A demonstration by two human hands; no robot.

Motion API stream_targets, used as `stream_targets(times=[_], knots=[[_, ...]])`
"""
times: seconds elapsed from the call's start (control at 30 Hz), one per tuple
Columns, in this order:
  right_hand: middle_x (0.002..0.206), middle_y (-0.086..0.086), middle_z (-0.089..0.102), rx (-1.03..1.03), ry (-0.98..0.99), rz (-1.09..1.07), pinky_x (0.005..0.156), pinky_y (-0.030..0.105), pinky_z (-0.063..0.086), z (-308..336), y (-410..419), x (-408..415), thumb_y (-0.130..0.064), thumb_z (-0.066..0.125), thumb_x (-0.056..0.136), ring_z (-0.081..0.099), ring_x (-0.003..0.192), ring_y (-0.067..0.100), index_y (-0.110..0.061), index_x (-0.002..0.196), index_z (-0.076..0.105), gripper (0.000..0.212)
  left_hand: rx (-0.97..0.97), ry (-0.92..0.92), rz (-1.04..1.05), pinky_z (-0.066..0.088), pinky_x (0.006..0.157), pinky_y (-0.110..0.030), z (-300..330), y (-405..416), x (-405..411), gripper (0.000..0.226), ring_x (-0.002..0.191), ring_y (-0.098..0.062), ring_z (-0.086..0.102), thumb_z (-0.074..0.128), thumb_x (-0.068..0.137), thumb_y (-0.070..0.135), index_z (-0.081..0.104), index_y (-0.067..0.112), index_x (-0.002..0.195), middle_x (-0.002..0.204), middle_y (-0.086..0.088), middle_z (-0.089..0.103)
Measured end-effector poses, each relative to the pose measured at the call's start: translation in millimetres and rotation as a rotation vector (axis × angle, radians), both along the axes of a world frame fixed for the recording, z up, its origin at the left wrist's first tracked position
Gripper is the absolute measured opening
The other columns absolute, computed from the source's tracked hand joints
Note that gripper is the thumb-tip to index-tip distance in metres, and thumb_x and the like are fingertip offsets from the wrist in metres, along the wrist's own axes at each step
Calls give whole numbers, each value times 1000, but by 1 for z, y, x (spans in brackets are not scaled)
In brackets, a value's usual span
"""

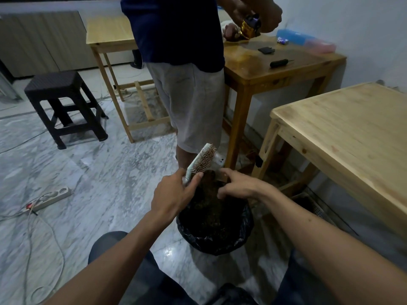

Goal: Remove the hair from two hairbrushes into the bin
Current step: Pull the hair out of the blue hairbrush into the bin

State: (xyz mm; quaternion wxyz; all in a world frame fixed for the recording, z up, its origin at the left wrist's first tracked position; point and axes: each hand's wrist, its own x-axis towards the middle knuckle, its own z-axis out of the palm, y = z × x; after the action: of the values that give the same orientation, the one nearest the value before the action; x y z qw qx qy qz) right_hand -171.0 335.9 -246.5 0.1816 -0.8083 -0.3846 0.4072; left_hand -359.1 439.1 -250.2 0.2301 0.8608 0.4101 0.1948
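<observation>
Seated over a round bin lined with a black plastic bag (214, 236), the person holds a pale paddle hairbrush with metal-looking pins (201, 164) tilted above its far rim, pins facing right and toward the camera. The left hand (174, 194) grips the brush near its lower end, thumb behind and forefinger laid along the pinned face. The right hand (239, 186) has its fingers curled in at the base of the pin bed, pinching at a dark brownish clump of hair (210, 175) that sits just where brush meets bin; whether the tuft is free of the pins I cannot tell. The bin already holds a dark heap of what looks like hair.

The main risk, as I judge it, is the clump tearing apart or slipping from the pinch and drifting past the rim onto the grey marble floor (105, 172) (the brush sits near the bin's far edge, not over its middle). A hard tug could also jerk the brush out of the left hand's light grip. A second person in pale shorts (189, 106) stands close behind the bin and could knock it.
</observation>
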Motion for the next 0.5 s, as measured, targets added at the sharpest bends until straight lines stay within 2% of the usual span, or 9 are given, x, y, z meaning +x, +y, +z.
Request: stream_targets(times=[0.07, 0.13, 0.2, 0.27, 0.3, 0.37, 0.5], knots=[[156, 0, 49, 179, 113, -61, 108, 33, 40, -1, -1, -8, -46, 81, 79, 49, 141, 20, -30, 158, 39, 91, -30, -9, -35, 38, 48, -30, -1, -5, 2, 56, 55, -14, 57, 37, 91, 72, 59, 21, 83, 61, 2, 61], [137, -3, 69, 316, 176, -131, 111, 35, 47, -8, -2, -14, -46, 83, 82, 64, 126, 12, -24, 140, 65, 65, -97, -45, -71, 43, 52, -34, -2, -9, 4, 57, 57, -16, 59, 30, 94, 66, 59, 19, 80, 62, 0, 62], [103, -6, 80, 346, 145, -176, 93, 28, 56, -14, -2, -16, -35, 82, 86, 73, 96, 6, -21, 111, 82, 28, -158, -78, -87, 41, 54, -37, -3, -8, 4, 49, 58, -20, 58, 32, 99, 53, 58, 17, 80, 63, -4, 62], [86, -9, 78, 314, 35, -197, 78, 21, 53, -21, -4, -14, -30, 82, 88, 69, 80, 2, -23, 98, 84, 12, -185, -68, -82, 39, 53, -35, -4, -5, 2, 37, 60, -22, 57, 38, 100, 41, 59, 16, 83, 65, -6, 62], [85, -10, 77, 299, -13, -212, 78, 21, 53, -24, -6, -12, -29, 81, 89, 68, 80, 1, -23, 96, 84, 10, -192, -62, -87, 37, 53, -34, -4, -4, 0, 32, 61, -22, 56, 40, 100, 36, 59, 16, 85, 67, -6, 62], [91, -8, 77, 272, -58, -256, 89, 27, 56, -26, -11, -8, -28, 80, 90, 69, 90, 5, -23, 95, 84, 8, -212, -77, -93, 38, 55, -34, -3, -5, -2, 28, 63, -20, 56, 41, 101, 28, 58, 15, 83, 71, -6, 62], [93, -7, 76, 148, -194, -245, 94, 38, 57, -31, -15, -4, -30, 79, 91, 69, 99, 11, -29, 81, 81, 10, -355, -232, 35, 49, 62, -51, 2, -6, 0, 33, 62, -27, 55, 41, 99, 30, 54, 14, 73, 69, -8, 61]])
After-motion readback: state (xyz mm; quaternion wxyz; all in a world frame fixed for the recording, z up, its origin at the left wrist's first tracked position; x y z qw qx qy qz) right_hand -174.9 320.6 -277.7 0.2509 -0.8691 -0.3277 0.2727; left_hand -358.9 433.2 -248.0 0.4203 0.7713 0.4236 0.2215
